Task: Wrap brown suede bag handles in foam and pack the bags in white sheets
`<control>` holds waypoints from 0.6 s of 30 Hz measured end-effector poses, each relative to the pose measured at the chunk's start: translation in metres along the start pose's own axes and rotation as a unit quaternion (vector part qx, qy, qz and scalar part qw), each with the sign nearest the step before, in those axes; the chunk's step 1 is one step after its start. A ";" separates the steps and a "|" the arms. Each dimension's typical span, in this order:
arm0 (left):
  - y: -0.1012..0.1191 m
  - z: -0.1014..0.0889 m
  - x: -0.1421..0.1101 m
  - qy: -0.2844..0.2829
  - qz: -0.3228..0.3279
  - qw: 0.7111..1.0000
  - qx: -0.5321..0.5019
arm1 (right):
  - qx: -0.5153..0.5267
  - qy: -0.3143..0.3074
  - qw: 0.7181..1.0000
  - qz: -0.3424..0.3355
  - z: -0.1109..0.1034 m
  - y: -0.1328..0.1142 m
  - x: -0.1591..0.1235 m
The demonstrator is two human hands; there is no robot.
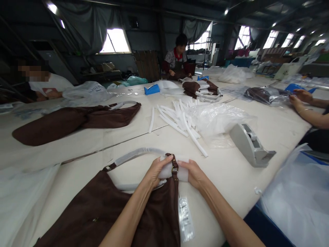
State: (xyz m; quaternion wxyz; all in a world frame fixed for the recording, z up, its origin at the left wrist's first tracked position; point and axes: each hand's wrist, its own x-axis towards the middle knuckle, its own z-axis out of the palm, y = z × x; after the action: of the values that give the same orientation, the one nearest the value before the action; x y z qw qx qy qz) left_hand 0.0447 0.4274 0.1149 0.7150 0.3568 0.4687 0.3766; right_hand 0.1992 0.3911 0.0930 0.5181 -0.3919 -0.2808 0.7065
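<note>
A dark brown handbag lies in front of me on the pale table, its handle wrapped in white padding. My left hand is closed on the strap end by the metal ring, thumb on top. On the other side of that ring, my right hand pinches a translucent white foam sheet, which passes behind the strap. A tag in a clear plastic sleeve hangs at the bag's right side.
Several white foam tubes lie beside clear plastic bags. A grey tape dispenser stands at the right. Another brown bag rests at the left. Co-workers sit around the table; a co-worker's hands touch a wrapped bag.
</note>
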 end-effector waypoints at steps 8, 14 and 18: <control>0.014 0.001 -0.006 -0.002 0.046 0.999 0.013 | -0.087 0.078 0.992 -0.054 0.017 0.008 -0.005; 0.021 0.007 -0.015 0.002 0.091 0.995 0.027 | -0.159 0.104 0.978 -0.084 0.024 0.009 0.008; 0.017 0.006 -0.012 0.051 0.128 0.990 0.037 | -0.174 0.111 0.974 -0.094 0.023 0.009 0.001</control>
State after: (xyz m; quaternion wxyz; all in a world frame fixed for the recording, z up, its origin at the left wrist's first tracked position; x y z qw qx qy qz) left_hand 0.0434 0.4236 0.1361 0.6221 0.4201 0.4686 0.4658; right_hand 0.1747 0.3894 0.0980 0.5342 -0.5234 -0.3758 0.5472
